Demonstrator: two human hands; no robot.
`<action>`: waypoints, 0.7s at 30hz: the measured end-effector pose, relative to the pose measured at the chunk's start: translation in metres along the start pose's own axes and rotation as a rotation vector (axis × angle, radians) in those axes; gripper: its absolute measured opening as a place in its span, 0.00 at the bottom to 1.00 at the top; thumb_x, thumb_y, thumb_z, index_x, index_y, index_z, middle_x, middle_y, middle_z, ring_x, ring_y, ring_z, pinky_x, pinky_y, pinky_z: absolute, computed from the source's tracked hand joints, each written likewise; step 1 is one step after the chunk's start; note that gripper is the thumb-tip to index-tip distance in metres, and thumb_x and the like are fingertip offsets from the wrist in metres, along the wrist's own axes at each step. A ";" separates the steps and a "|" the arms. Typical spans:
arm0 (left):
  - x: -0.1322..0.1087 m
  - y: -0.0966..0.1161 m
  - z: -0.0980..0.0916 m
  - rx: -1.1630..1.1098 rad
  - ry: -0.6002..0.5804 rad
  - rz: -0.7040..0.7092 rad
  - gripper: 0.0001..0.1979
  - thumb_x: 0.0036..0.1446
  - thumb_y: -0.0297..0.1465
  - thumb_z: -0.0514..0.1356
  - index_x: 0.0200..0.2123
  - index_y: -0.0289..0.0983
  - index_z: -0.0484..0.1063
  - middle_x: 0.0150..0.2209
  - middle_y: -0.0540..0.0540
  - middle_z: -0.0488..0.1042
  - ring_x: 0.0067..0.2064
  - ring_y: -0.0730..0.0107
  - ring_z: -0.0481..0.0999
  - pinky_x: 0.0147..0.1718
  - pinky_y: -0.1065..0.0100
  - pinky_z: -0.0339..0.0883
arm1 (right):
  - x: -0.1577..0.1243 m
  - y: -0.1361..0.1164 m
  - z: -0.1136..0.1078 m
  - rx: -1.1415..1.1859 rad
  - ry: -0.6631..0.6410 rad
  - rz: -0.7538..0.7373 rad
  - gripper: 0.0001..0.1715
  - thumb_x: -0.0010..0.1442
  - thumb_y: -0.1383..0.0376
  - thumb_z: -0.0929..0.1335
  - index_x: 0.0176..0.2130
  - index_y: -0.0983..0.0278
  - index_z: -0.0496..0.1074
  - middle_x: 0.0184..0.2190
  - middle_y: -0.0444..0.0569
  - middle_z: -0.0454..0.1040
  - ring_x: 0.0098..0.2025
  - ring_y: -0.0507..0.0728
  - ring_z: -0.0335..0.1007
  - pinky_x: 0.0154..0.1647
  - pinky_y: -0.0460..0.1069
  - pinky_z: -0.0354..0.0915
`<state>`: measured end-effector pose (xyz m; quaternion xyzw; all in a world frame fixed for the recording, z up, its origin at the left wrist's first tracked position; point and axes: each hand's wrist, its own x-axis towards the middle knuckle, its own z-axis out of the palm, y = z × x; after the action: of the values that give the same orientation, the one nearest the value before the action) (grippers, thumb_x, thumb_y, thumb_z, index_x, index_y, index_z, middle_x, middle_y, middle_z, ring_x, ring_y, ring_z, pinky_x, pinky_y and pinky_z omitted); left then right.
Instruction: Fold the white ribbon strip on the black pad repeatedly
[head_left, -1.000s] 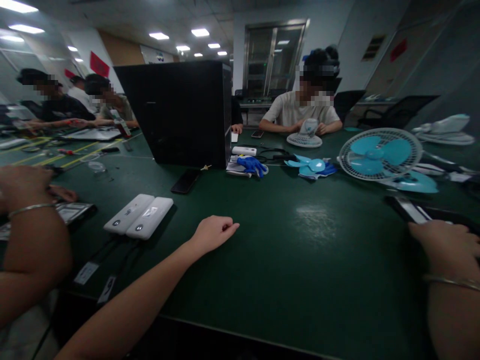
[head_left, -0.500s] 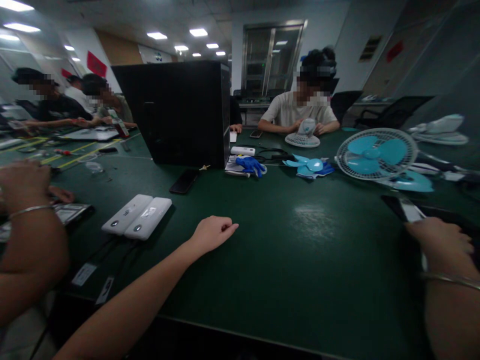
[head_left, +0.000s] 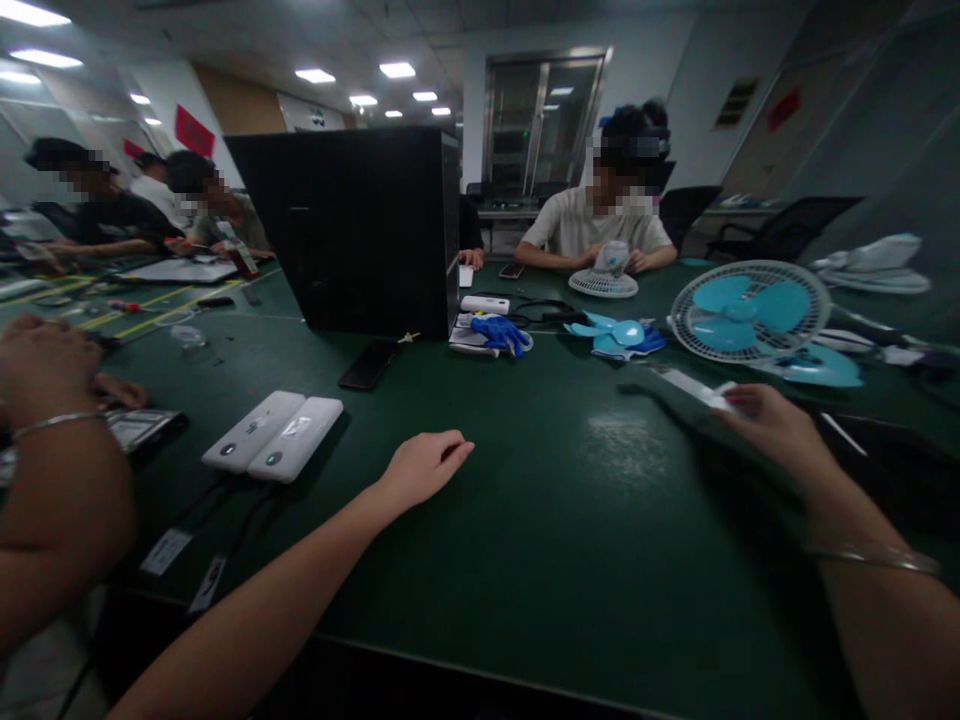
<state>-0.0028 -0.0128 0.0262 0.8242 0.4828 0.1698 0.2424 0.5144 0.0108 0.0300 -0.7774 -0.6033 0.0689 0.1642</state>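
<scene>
My left hand (head_left: 424,470) rests on the green table (head_left: 525,560) with its fingers curled in and nothing visible in them. Over the table's right part, my right hand (head_left: 776,428) pinches a thin, flat white strip (head_left: 691,386) by its near end; I cannot make out its exact kind. The strip points left and away from me, its far end darker. Behind that hand lie a fan grille with light-blue blades (head_left: 742,305) and another light-blue blade piece (head_left: 821,362). A dark flat item (head_left: 892,465) lies at the right, partly hidden by my forearm.
A large black case (head_left: 345,230) stands at the back left. Two white power banks (head_left: 274,435) with cables and a black phone (head_left: 367,364) lie before it. Blue gloves (head_left: 499,335) and a blue fan blade (head_left: 611,330) lie farther back. A co-worker's arm (head_left: 64,500) is close at left.
My right hand has moved up and left from the dark item at the right, carrying the white strip out over the table. My left hand has hardly moved.
</scene>
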 end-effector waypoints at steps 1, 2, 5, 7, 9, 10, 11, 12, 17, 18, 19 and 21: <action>0.000 -0.001 0.000 -0.041 0.001 -0.005 0.18 0.66 0.42 0.46 0.40 0.39 0.71 0.30 0.51 0.74 0.29 0.71 0.71 0.28 0.71 0.59 | -0.004 -0.021 0.001 0.114 0.071 -0.111 0.28 0.56 0.45 0.60 0.52 0.54 0.60 0.52 0.57 0.67 0.52 0.69 0.63 0.50 0.61 0.60; 0.001 -0.002 0.001 -0.091 0.001 -0.016 0.18 0.67 0.41 0.45 0.45 0.40 0.70 0.33 0.51 0.75 0.29 0.72 0.71 0.28 0.70 0.60 | -0.009 -0.044 0.003 0.233 0.060 -0.233 0.26 0.55 0.47 0.63 0.49 0.55 0.62 0.50 0.56 0.69 0.50 0.68 0.64 0.49 0.60 0.61; 0.004 -0.007 0.004 -0.274 0.003 -0.058 0.21 0.67 0.42 0.44 0.56 0.40 0.64 0.42 0.48 0.76 0.30 0.73 0.73 0.30 0.70 0.63 | -0.032 -0.110 0.006 0.358 -0.115 -0.428 0.23 0.55 0.50 0.68 0.45 0.59 0.66 0.47 0.55 0.71 0.47 0.62 0.67 0.45 0.55 0.64; 0.007 -0.009 0.007 -0.422 -0.008 -0.085 0.24 0.67 0.44 0.43 0.58 0.38 0.62 0.45 0.45 0.75 0.31 0.73 0.74 0.29 0.70 0.64 | -0.052 -0.145 0.009 0.376 -0.270 -0.567 0.23 0.56 0.52 0.69 0.46 0.62 0.68 0.47 0.54 0.71 0.47 0.60 0.67 0.44 0.54 0.65; 0.008 -0.010 0.009 -0.570 -0.064 -0.113 0.26 0.67 0.46 0.42 0.58 0.37 0.62 0.46 0.43 0.75 0.30 0.73 0.74 0.26 0.71 0.62 | -0.073 -0.170 0.014 0.377 -0.411 -0.673 0.22 0.56 0.53 0.69 0.46 0.62 0.69 0.46 0.52 0.71 0.46 0.58 0.67 0.43 0.53 0.65; 0.009 -0.010 0.010 -0.623 -0.108 -0.123 0.27 0.66 0.46 0.42 0.57 0.36 0.63 0.45 0.42 0.75 0.30 0.73 0.74 0.24 0.72 0.61 | -0.082 -0.179 0.017 0.368 -0.461 -0.710 0.21 0.56 0.53 0.69 0.46 0.61 0.70 0.46 0.50 0.71 0.45 0.57 0.68 0.43 0.52 0.65; 0.009 -0.009 0.011 -0.653 -0.156 -0.125 0.26 0.66 0.46 0.44 0.56 0.35 0.65 0.43 0.42 0.76 0.29 0.73 0.74 0.22 0.73 0.59 | -0.090 -0.186 0.020 0.355 -0.494 -0.737 0.20 0.57 0.54 0.69 0.47 0.60 0.70 0.46 0.49 0.72 0.45 0.57 0.68 0.44 0.52 0.65; 0.008 -0.008 0.011 -0.660 -0.204 -0.117 0.25 0.65 0.45 0.47 0.55 0.35 0.67 0.40 0.43 0.76 0.29 0.73 0.73 0.22 0.74 0.59 | -0.097 -0.192 0.024 0.340 -0.508 -0.758 0.19 0.57 0.55 0.69 0.47 0.59 0.71 0.46 0.48 0.72 0.45 0.56 0.68 0.45 0.52 0.65; 0.004 -0.002 0.011 -0.535 -0.312 -0.025 0.19 0.56 0.40 0.61 0.47 0.35 0.74 0.28 0.49 0.73 0.26 0.75 0.69 0.24 0.73 0.59 | -0.111 -0.203 0.036 0.344 -0.491 -0.844 0.16 0.58 0.59 0.69 0.46 0.59 0.72 0.47 0.48 0.72 0.48 0.56 0.67 0.47 0.53 0.64; 0.004 -0.001 0.010 -0.512 -0.314 -0.014 0.19 0.55 0.40 0.62 0.46 0.35 0.75 0.28 0.49 0.73 0.26 0.75 0.68 0.24 0.73 0.59 | -0.112 -0.204 0.038 0.359 -0.500 -0.865 0.15 0.59 0.59 0.69 0.46 0.59 0.73 0.47 0.48 0.72 0.48 0.56 0.67 0.48 0.53 0.64; 0.003 -0.001 0.010 -0.494 -0.318 -0.007 0.18 0.55 0.40 0.62 0.45 0.35 0.76 0.28 0.49 0.73 0.26 0.75 0.68 0.24 0.73 0.58 | -0.112 -0.205 0.038 0.372 -0.509 -0.884 0.15 0.59 0.59 0.68 0.46 0.58 0.74 0.48 0.48 0.71 0.49 0.56 0.66 0.49 0.52 0.63; 0.002 0.000 0.009 -0.475 -0.330 -0.005 0.18 0.54 0.40 0.62 0.43 0.34 0.76 0.28 0.49 0.73 0.26 0.75 0.67 0.23 0.73 0.58 | -0.113 -0.206 0.039 0.381 -0.521 -0.913 0.14 0.60 0.60 0.68 0.47 0.57 0.75 0.48 0.48 0.71 0.50 0.55 0.66 0.50 0.53 0.63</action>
<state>0.0028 -0.0126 0.0189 0.7595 0.3858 0.1410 0.5044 0.2846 -0.0461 0.0523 -0.3513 -0.8761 0.2884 0.1605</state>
